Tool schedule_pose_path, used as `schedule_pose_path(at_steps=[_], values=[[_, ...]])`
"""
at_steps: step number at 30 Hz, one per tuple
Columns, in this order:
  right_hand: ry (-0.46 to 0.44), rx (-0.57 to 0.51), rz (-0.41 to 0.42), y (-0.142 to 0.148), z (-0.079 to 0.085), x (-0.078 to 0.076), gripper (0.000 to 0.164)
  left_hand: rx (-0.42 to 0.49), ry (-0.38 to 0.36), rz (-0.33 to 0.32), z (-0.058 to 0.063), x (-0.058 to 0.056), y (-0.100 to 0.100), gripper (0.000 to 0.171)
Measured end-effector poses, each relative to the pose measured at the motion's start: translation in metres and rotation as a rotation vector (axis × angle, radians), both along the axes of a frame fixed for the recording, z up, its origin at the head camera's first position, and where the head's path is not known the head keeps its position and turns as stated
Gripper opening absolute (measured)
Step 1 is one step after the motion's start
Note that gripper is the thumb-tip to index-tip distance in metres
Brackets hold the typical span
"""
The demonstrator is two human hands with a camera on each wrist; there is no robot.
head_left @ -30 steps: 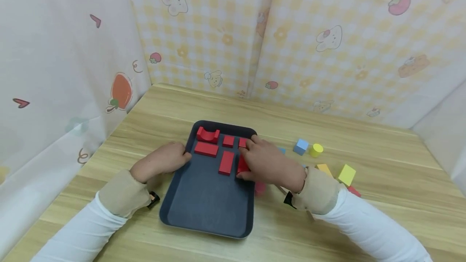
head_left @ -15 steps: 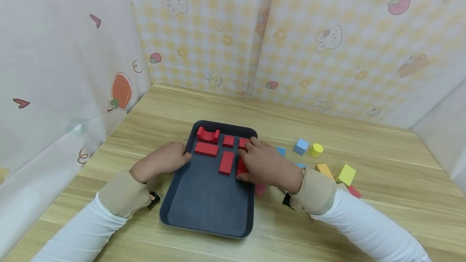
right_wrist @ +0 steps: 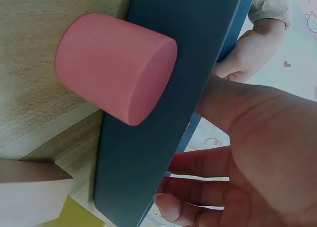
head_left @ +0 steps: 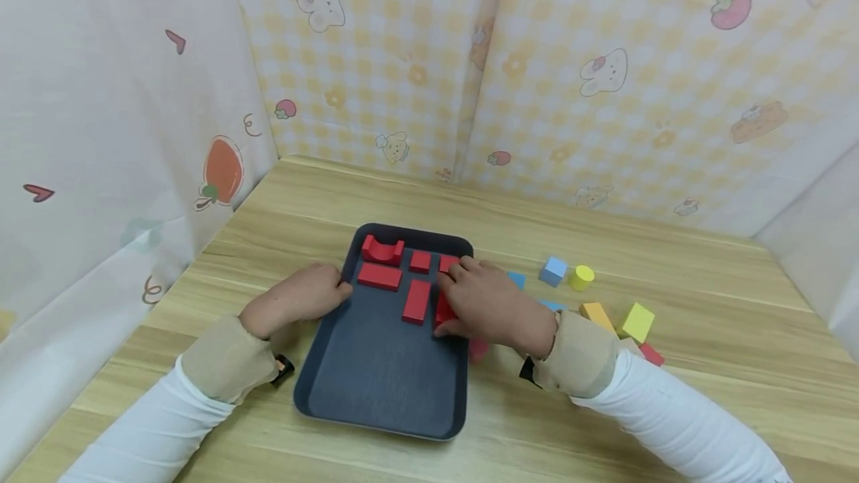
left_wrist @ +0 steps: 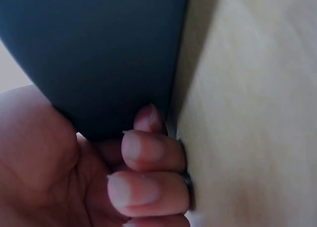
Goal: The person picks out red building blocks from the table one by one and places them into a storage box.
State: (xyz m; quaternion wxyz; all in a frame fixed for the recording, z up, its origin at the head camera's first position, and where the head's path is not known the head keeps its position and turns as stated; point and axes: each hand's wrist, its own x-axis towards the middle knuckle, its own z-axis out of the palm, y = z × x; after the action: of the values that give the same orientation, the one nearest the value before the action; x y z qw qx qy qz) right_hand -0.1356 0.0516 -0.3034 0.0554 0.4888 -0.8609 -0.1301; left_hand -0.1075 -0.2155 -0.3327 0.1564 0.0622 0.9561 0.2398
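Observation:
A dark tray [head_left: 382, 375] lies on the wooden table with several red blocks in its far half. My left hand [head_left: 302, 293] grips its left rim; in the left wrist view the thumb side and curled fingertips [left_wrist: 148, 197] close around the tray wall. Over the right rim reaches my right hand [head_left: 490, 304], thumb and fingers around a red block [head_left: 446, 310] that it partly hides. Beside that block lie a red rectangular block [head_left: 417, 301] and another rectangular one [head_left: 379, 276]. Along the far edge sit a red arch-cut block [head_left: 382, 250] and a small red block [head_left: 420, 261].
Outside the right wall is a pink cylinder [right_wrist: 114, 66]. Farther right are a blue cube [head_left: 553, 271], a yellow cylinder [head_left: 581, 277], an orange block [head_left: 597, 315], a yellow block [head_left: 637, 323] and a red piece [head_left: 652, 354]. Patterned cloth [head_left: 403, 80] hangs behind the table.
My right wrist has shifted slightly left and toward me, uncovering more of the blue pieces beside it. The left hand and the tray stay put.

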Motion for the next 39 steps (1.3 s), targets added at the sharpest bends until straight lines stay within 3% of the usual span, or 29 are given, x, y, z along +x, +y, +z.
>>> schedule_pose_path(at_steps=[4,10,22,39], values=[[-0.055,-0.069,-0.032,0.006,0.008,0.001,0.074,0.005,-0.004,-0.001,0.000,0.000,0.001,0.036],[-0.043,-0.193,-0.072,0.025,0.024,0.002,0.062,0.014,-0.009,0.003,-0.001,0.000,-0.001,0.035],[-0.080,-0.287,-0.145,0.070,0.034,0.008,0.042,0.006,0.000,-0.005,-0.002,0.001,-0.001,0.035],[-0.191,-0.269,-0.266,0.118,0.029,0.020,0.033,0.013,-0.019,-0.012,0.003,0.001,-0.001,0.035]])
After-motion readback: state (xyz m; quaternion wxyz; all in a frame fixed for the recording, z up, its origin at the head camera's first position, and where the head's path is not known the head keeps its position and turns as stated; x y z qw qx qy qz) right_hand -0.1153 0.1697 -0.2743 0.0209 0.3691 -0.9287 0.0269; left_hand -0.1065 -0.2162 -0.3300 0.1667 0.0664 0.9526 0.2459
